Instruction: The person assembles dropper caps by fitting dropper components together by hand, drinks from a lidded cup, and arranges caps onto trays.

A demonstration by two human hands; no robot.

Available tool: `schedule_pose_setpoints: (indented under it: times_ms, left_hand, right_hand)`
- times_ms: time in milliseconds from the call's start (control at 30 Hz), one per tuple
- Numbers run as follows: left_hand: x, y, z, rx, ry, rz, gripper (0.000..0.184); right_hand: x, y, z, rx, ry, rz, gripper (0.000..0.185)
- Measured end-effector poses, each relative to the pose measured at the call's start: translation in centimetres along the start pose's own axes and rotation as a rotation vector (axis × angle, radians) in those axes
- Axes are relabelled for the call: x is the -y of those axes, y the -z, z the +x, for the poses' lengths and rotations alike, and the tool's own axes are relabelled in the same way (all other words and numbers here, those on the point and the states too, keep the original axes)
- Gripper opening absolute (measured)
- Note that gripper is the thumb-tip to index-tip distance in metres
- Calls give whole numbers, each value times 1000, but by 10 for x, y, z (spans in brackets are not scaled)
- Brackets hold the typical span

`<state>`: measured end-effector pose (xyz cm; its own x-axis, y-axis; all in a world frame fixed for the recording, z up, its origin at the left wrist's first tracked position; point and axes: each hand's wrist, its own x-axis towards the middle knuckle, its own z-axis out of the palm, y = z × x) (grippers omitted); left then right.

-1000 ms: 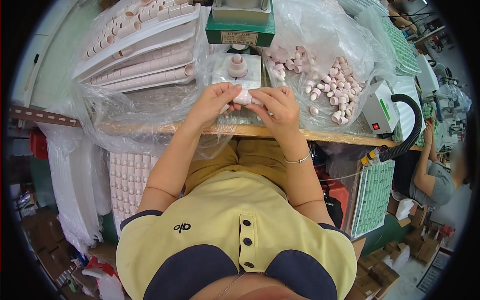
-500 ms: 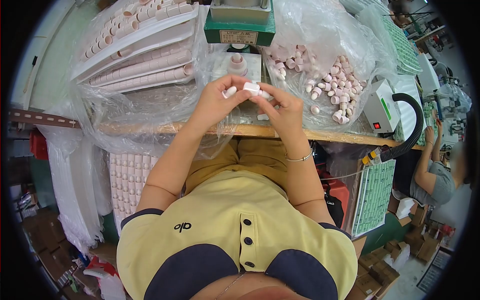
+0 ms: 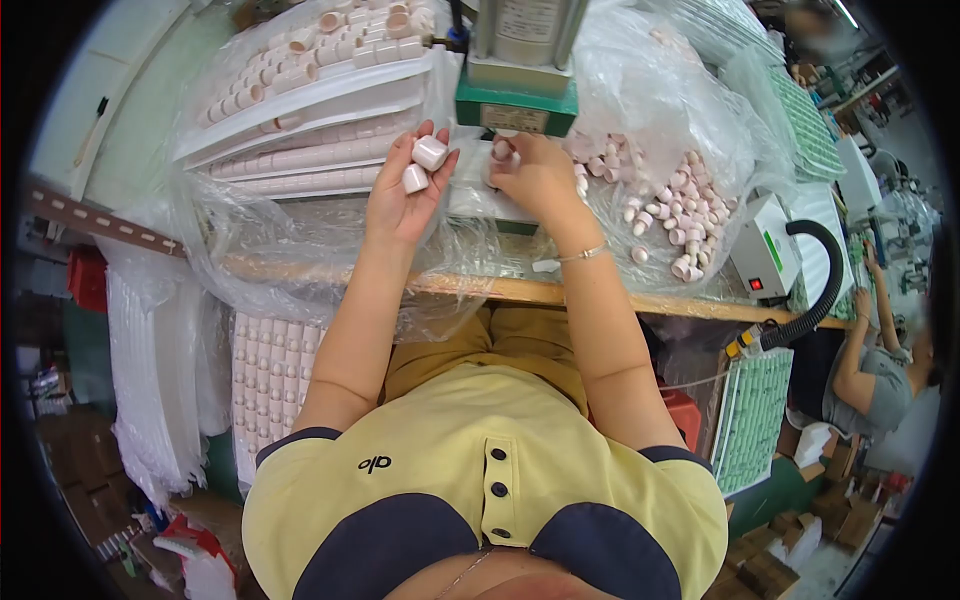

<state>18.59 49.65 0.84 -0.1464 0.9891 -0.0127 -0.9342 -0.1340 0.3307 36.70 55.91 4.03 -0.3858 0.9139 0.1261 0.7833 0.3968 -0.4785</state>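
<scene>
Two glossy pale pink caps, one (image 3: pixel 429 152) above the other (image 3: pixel 415 178), are held in my left hand (image 3: pixel 405 190), palm up with fingers curled around them. My right hand (image 3: pixel 537 178) reaches under the green press head (image 3: pixel 516 106), its fingers closed around a pale pink piece (image 3: pixel 502 152) at the fixture. The fixture's metal base (image 3: pixel 480 196) shows beside my right hand. Part of the piece is hidden by my fingers.
Trays of pink tubes (image 3: pixel 310 150) lie in plastic at the left. Loose pink and white pieces (image 3: pixel 680 215) are heaped on plastic at the right. Further right are a white box with a black hose (image 3: pixel 765 245) and another person (image 3: pixel 868 375).
My hands have moved apart. The left has turned palm up with two caps, and the right has gone up to the fixture. The view has shifted slightly.
</scene>
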Motion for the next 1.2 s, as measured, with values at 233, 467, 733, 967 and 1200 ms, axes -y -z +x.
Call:
schedule_pose_setpoints:
  times_ms: [233,467,733,967,1200]
  left_hand:
    - [-79,-32,-38,204,-135,384,29]
    - [-140,-90,72,184,-688,2022,44]
    - [-137,-118,156,450,-320,2611,40]
    - [-147,-98,113,454,-637,2086,34]
    - [-32,-56,-37,488,-110,1793,37]
  right_hand:
    - [-57,24,-81,-424,29,155,52]
    - [-146,29,-165,-219,-256,-170,42]
    - [-147,24,-170,-365,-331,29,24]
    - [-121,36,-164,-461,-337,385,30]
    - [-47,30,-126,-332,50,842,24]
